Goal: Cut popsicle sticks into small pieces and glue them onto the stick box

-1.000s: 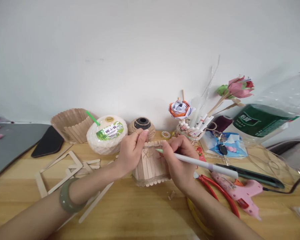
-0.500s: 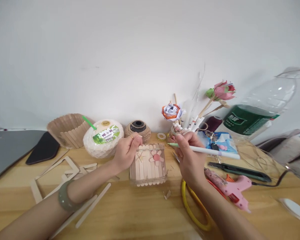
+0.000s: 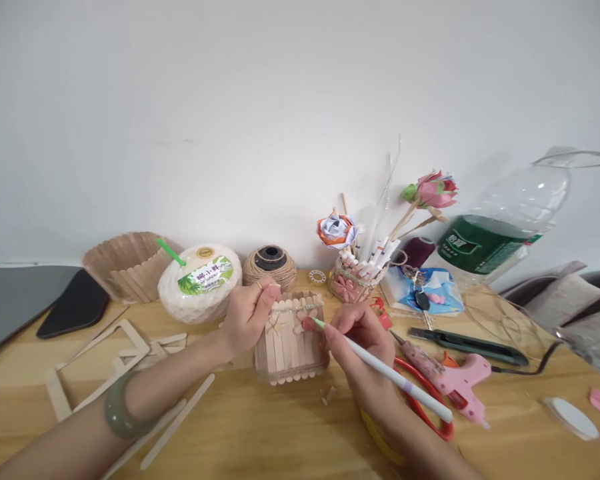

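My left hand (image 3: 250, 315) is closed on the upper left corner of a small box made of popsicle sticks (image 3: 287, 350), held upright over the table. On the box's front sit a small star-like shape and a stick flower with a red round centre (image 3: 307, 324). Between the thumb and fingers of my right hand (image 3: 363, 343) is a white marker pen (image 3: 395, 375) with a pale green tip. That tip meets the flower near its red centre; whether it touches I cannot tell. Some of the box's right edge is hidden behind my right fingers.
Scissors (image 3: 443, 427) and a pink glue gun (image 3: 467, 387) lie right, near a utility knife (image 3: 470, 345). Behind stand a coconut (image 3: 200, 283), twine (image 3: 269, 268), a pen holder (image 3: 347, 283) with paper flowers and a large bottle (image 3: 500, 227). Loose popsicle sticks (image 3: 177, 421) lie left.
My right hand has moved left and down, bringing the marker's tip from beside the box onto its flower. My left hand still grips the box. The whole view has shifted slightly.
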The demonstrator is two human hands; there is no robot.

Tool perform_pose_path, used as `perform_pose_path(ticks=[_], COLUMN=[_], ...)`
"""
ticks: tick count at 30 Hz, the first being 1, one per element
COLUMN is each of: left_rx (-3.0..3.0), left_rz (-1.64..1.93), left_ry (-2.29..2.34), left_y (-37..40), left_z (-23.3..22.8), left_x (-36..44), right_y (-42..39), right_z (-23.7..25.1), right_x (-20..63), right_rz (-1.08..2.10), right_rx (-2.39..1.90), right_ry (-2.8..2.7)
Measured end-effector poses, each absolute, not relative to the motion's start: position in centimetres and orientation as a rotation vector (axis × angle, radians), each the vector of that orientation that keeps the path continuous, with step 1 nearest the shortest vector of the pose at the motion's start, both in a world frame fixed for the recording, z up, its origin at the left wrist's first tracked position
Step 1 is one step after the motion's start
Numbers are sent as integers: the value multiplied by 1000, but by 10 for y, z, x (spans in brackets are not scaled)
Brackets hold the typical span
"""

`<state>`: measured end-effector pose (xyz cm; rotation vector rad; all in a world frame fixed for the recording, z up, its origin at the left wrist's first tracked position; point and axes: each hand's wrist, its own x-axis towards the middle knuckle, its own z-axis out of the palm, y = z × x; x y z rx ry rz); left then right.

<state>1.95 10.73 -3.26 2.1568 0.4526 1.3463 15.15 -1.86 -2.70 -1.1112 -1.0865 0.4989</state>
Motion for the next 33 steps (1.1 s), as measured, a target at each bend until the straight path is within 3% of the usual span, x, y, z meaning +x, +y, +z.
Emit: perform_pose_path(ticks=[13,23,33], left_rx=[2263,2547,2543], left_rz=[1294,1200,1215], left_ry=[685,905,706], left_y=[86,72,73], left_z=[-18,3,3], left_x=[21,19,16], right_y=[-18,-22,-23], right_z=[-37,-38,-40], right_x=[157,152,147], right_rz=[494,225,249], right_rx=[-1109,-1108,-1092], right_ry=[-1065,-1280,-1287])
